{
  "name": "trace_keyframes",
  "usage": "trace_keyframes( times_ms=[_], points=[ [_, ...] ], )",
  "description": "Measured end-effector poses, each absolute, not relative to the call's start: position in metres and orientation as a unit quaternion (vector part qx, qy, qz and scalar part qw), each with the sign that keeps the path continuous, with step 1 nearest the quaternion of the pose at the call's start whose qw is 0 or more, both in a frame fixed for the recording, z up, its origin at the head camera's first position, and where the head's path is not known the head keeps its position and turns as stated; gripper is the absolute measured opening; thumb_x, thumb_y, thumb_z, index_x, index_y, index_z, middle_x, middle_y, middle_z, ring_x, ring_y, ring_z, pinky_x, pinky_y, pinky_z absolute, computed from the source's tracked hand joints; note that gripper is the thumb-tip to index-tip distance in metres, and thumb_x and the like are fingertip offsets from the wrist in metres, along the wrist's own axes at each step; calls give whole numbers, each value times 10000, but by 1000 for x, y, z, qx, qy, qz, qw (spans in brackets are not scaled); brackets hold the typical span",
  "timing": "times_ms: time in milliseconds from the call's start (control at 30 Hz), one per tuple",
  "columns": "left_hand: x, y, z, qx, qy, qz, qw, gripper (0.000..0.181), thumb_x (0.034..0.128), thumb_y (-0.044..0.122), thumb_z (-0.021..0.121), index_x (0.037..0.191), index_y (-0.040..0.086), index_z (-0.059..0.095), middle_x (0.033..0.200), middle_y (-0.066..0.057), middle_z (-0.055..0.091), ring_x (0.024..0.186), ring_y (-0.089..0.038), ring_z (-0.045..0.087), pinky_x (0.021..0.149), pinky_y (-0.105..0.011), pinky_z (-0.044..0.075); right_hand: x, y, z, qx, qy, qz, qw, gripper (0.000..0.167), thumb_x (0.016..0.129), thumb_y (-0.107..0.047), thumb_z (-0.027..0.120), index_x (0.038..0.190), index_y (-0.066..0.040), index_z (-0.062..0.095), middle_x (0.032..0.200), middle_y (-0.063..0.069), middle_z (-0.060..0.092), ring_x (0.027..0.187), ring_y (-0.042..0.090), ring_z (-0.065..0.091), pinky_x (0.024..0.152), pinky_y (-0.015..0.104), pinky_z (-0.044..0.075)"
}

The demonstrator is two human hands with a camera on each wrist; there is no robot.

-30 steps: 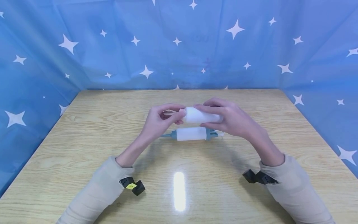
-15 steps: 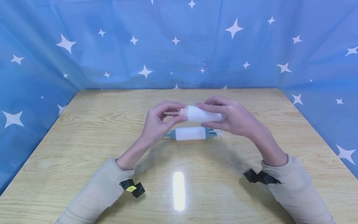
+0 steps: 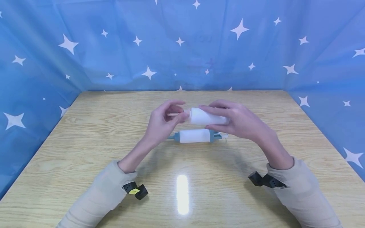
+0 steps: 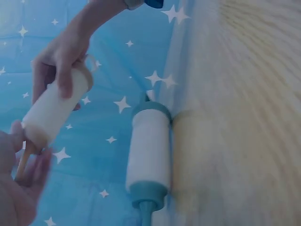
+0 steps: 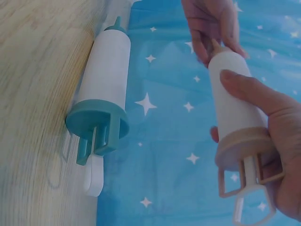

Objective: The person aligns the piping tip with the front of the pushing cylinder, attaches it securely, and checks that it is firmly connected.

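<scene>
A piping syringe [image 3: 206, 116] with a white barrel and pinkish-beige ends is held level above the table. My right hand [image 3: 235, 119] grips its barrel near the handle end, thumb along one side, as the right wrist view shows. At the other end my left hand [image 3: 162, 120] has curled fingers and thumb around the beige nozzle cap [image 4: 36, 135]; the index finger is raised off it. The thin nozzle [image 4: 22, 162] points into the left palm. A looped white plunger handle [image 5: 254, 205] sticks out beside the right palm.
A second piping syringe [image 3: 195, 136], white with teal ends, lies on the wooden table [image 3: 85, 136] just nearer than the held one. Its nozzle points left. A blue cloth with white stars [image 3: 176, 57] hangs behind and at both sides.
My left fingers have shifted around the nozzle cap, with the index finger lifting away. My right hand keeps its grip on the barrel; the teal-ended syringe stays put.
</scene>
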State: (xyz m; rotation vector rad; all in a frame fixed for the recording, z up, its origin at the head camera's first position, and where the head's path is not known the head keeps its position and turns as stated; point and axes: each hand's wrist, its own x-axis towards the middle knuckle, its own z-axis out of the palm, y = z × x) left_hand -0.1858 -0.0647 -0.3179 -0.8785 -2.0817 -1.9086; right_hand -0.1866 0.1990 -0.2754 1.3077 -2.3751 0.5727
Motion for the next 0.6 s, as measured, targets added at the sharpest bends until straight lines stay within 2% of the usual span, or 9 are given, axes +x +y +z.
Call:
trace_keyframes(
  times_ms=[33, 133, 267, 367, 433, 467, 533, 600],
  points=[
    [-185, -65, -317, -282, -710, -641, 69, 216, 954, 42, 699, 1150, -45, 677, 969, -134, 715, 793, -221, 719, 760, -365, 627, -187, 199, -276, 467, -840, 201, 189, 613, 769, -169, 895, 1335, -95, 670, 1139, 126, 685, 912, 257, 678, 694, 375, 615],
    [-185, -68, -313, -272, -729, -627, 30, 251, 936, 47, 723, 1178, -9, 689, 1013, -107, 732, 812, -216, 738, 766, -359, 626, -187, 198, -276, 468, -839, 196, 195, 617, 759, -162, 902, 1328, -91, 674, 1128, 135, 683, 895, 266, 677, 685, 374, 618],
    [-186, -71, -311, -293, -734, -611, 41, 379, 909, 33, 750, 1276, 28, 657, 1181, -84, 698, 974, -190, 723, 857, -357, 605, -187, 199, -276, 465, -841, 199, 193, 618, 758, -157, 900, 1327, -85, 673, 1134, 130, 684, 907, 260, 681, 697, 380, 614],
    [-187, -71, -310, -272, -729, -628, 17, 301, 991, 107, 665, 1270, -2, 643, 1077, -150, 712, 815, -207, 722, 753, -388, 626, -187, 198, -276, 468, -838, 201, 196, 617, 752, -161, 903, 1322, -89, 678, 1130, 127, 684, 907, 256, 682, 694, 376, 615],
    [-187, -72, -310, -253, -730, -634, -7, 265, 1017, 145, 633, 1231, -9, 661, 985, -183, 714, 709, -213, 699, 675, -389, 625, -188, 197, -278, 472, -836, 197, 197, 613, 752, -163, 905, 1319, -98, 682, 1125, 127, 684, 901, 255, 683, 690, 371, 617],
    [-187, -73, -310, -251, -732, -633, -13, 247, 1013, 137, 638, 1207, -13, 671, 973, -187, 711, 706, -216, 696, 668, -385, 624, -188, 196, -278, 474, -836, 194, 198, 609, 751, -164, 907, 1314, -96, 685, 1121, 131, 685, 900, 260, 683, 688, 372, 619],
    [-187, -73, -309, -258, -741, -620, -15, 230, 975, 111, 690, 1182, 11, 693, 1019, -168, 713, 797, -211, 711, 724, -357, 623, -188, 196, -279, 474, -837, 191, 198, 604, 754, -164, 907, 1311, -89, 686, 1117, 135, 685, 897, 265, 684, 684, 373, 620],
    [-187, -75, -308, -268, -746, -609, -8, 327, 947, 89, 722, 1264, 37, 662, 1123, -119, 702, 928, -210, 713, 810, -328, 612, -188, 196, -279, 469, -839, 190, 200, 604, 758, -166, 905, 1315, -91, 684, 1111, 133, 685, 891, 267, 681, 681, 375, 617]
  ],
)
